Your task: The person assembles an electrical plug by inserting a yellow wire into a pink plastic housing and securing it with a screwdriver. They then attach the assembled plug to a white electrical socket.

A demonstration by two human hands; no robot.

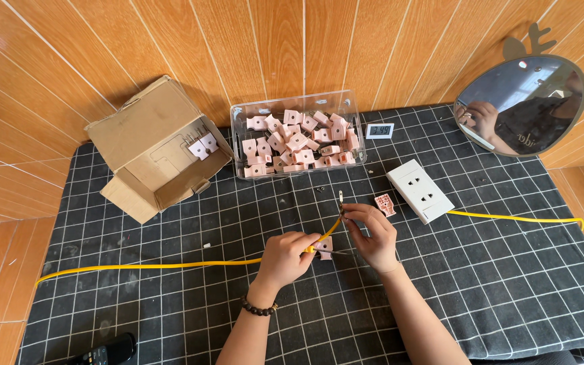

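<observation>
A yellow wire [170, 264] runs across the middle of the frame, and its free end rises between the person's two hands just below centre. The left hand [286, 257] is closed around the wire, fingers curled and pinching it near the end, with a dark bead bracelet [259, 309] at the wrist. The right hand [373, 233] pinches the tip of the wire, where a small metal terminal [340, 198] stands upright above the fingertips. A small pink part [325, 246] lies on the worktop between the hands, and another pink part [385, 203] sits just right of the right hand. The step in hand appears to be fitting or straightening the terminal at the wire's end; the next move likely calls for a steady pinch from both hands while the tip is lined up. Right of centre lies a white socket plate [419, 190], with more yellow wire trailing to the right edge. Above centre stands a clear plastic tub [238, 145] full of pink parts, a small digital clock [379, 130] beside it. At upper left lies an open cardboard box [147, 135]; at upper right leans a mirror [522, 105]. All rest on a black gridded mat [508, 284].
</observation>
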